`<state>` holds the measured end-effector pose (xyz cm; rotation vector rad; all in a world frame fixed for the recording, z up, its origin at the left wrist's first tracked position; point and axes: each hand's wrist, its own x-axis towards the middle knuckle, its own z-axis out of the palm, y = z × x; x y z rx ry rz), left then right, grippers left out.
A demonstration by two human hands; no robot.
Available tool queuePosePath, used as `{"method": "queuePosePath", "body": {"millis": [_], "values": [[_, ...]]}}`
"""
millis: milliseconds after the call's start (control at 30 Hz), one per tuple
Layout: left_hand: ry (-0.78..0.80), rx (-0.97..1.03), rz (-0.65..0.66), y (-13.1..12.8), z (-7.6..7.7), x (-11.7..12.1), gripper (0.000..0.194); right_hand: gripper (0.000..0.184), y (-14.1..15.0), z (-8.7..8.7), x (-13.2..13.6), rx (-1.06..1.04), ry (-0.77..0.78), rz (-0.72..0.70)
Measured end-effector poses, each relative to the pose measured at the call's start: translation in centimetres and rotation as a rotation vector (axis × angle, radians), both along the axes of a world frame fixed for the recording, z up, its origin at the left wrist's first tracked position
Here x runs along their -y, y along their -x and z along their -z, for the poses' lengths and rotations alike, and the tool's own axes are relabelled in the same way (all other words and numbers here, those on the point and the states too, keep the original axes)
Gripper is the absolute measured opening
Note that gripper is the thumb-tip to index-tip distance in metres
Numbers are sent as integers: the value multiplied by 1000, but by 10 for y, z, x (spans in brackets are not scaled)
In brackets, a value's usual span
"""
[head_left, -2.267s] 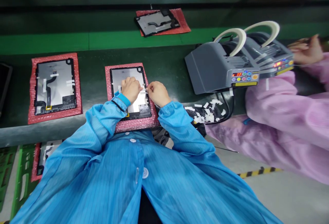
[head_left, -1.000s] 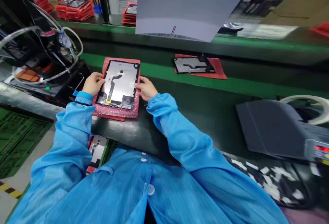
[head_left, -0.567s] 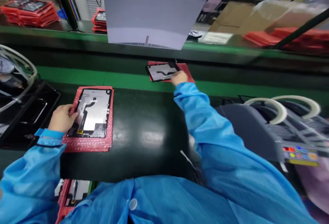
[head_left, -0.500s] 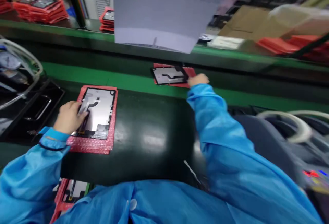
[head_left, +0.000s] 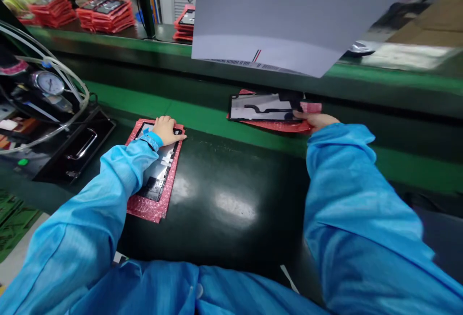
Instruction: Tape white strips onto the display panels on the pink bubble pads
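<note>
- Well, closest in, a thin white strip (head_left: 288, 277) lies on the dark surface (head_left: 217, 175), just by the front of the blue coat (head_left: 144, 288)
- A little further on, the near panel (head_left: 155, 182) rests on pink bubble wrap (head_left: 145, 208), the wrap showing below it and along its right side
- The left hand (head_left: 165, 131) is open, palm down over the top of that panel, fingers spread and thumb out towards the wrap's right edge; it looks laid on rather than gripping
- Off to the left stands a black box (head_left: 77, 148) with a metal handle, beside a round gauge (head_left: 50, 82) and looping clear hoses (head_left: 85, 95)
- Beyond the left hand and over to the right, the right hand (head_left: 320, 121) is pinched closed on the right end of the far panel (head_left: 262, 105), which lies over red wrap (head_left: 278, 126) on the green strip (head_left: 206, 112)
- Above hangs a big pale board (head_left: 282, 20)
- Furthest back, stacks of red packets (head_left: 106, 18) sit on the shelf (head_left: 155, 47)
</note>
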<state>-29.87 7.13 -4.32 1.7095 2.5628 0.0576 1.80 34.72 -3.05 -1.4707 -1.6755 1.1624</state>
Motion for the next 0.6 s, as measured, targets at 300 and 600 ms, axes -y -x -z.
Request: {"method": "queuePosePath", "body": {"millis": [300,600], "values": [[-172,133,35,-27,-19,20,44,25,3,-40,112,-355,454,155],[-194,1730,-291,-195,2,44,41,45,-43,7,319,-922,236,262]]}}
